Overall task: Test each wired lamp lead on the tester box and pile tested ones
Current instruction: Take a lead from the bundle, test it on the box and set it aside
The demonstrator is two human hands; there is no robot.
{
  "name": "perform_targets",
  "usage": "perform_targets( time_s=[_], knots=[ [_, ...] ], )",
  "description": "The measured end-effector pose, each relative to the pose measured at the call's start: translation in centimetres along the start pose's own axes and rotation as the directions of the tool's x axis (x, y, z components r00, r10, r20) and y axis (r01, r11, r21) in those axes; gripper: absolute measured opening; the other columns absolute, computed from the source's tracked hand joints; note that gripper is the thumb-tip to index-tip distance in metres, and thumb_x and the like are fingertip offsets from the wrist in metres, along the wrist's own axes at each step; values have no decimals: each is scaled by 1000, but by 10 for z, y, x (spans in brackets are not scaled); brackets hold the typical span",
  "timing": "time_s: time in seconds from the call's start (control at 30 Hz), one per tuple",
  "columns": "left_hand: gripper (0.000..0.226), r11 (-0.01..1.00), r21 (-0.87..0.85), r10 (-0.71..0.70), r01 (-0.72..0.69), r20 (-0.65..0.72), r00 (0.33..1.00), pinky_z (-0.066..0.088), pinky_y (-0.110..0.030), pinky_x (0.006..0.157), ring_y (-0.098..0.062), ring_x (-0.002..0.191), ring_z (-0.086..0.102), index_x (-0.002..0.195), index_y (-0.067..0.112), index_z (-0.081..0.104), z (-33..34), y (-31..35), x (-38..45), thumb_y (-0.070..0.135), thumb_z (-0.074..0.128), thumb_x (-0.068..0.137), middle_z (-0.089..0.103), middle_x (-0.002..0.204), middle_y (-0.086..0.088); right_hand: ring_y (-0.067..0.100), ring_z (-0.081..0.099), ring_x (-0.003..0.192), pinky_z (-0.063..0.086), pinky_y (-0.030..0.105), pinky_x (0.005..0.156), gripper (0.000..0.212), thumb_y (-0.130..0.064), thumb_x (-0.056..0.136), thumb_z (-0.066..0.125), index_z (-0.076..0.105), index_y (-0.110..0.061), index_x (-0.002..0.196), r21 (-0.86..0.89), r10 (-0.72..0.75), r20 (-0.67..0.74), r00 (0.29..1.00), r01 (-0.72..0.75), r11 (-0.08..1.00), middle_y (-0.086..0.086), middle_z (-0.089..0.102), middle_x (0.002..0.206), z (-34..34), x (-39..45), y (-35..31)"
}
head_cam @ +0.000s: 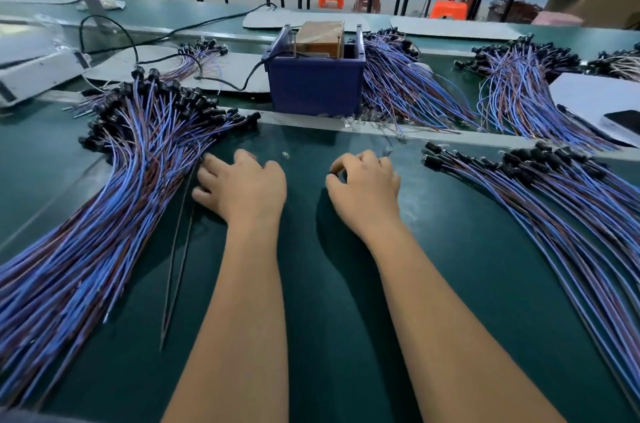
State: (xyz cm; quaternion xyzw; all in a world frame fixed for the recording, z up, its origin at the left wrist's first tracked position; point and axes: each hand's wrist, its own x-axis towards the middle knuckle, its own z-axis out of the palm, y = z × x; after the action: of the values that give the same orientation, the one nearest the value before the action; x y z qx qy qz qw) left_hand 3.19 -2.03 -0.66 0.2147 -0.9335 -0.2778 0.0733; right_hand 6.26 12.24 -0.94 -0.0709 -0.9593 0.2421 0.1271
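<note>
A blue box (pixel 316 83) stands at the far side of a green table (pixel 311 249), with a brown block (pixel 320 36) sitting in its open top and a black cable (pixel 173 31) running off from its left side. Both of the person's bare forearms reach toward the box across the table. The left hand (pixel 242 185) lies palm down in front of the box and to its left, fingers loosely spread and reaching the inner edge of a large pile of leads (pixel 114 187); whether the fingertips grip a wire there cannot be told. This pile fans out left of the box, blue and reddish wires with black lamp ends (pixel 166 100) pointing toward the box. Two thin dark wires (pixel 176 270) lie apart from the pile, just below the left hand. The right hand (pixel 363 185) is in front of the box and slightly to its right, fingers curled, thumb and forefinger close together around something small and dark that is too small to make out. A second pile of leads (pixel 554 211) spreads right of the box, nearer the person. More bundles (pixel 408 83) lie against the box's right side and further right (pixel 519 87). Some small clear bits (pixel 363 121) are scattered just in front of the box. A white sheet (pixel 595 97) lies far right of the box.
</note>
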Motion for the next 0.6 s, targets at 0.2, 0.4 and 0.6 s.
perform_targets(
  time_s=[0.2,0.4,0.6],
  knots=[
    [32,999,19,38,-37,-56,998,19,-50,107,-34,134,23,117,23,58,3,-3,3,35,43,91,29,149,-12,22,36,112,26,35,91,20,-35,93,49,62,-29,107,-6,-25,-5,1000,25,1000,-4,48,112,1,-2,2],
    [39,976,-8,218,-218,-22,976,22,-47,109,-31,142,14,131,25,53,6,6,23,35,49,94,-9,164,-6,20,37,110,22,32,88,18,-31,93,50,65,-27,100,82,-16,-28,999,18,996,-6,50,106,2,-1,6],
    [50,991,83,105,-107,30,994,20,-46,113,-36,144,16,140,13,46,0,7,45,33,43,94,-1,164,-13,15,33,100,19,30,84,14,-28,93,49,63,-30,91,210,22,-40,999,-13,978,-10,50,98,1,1,9]
  ],
)
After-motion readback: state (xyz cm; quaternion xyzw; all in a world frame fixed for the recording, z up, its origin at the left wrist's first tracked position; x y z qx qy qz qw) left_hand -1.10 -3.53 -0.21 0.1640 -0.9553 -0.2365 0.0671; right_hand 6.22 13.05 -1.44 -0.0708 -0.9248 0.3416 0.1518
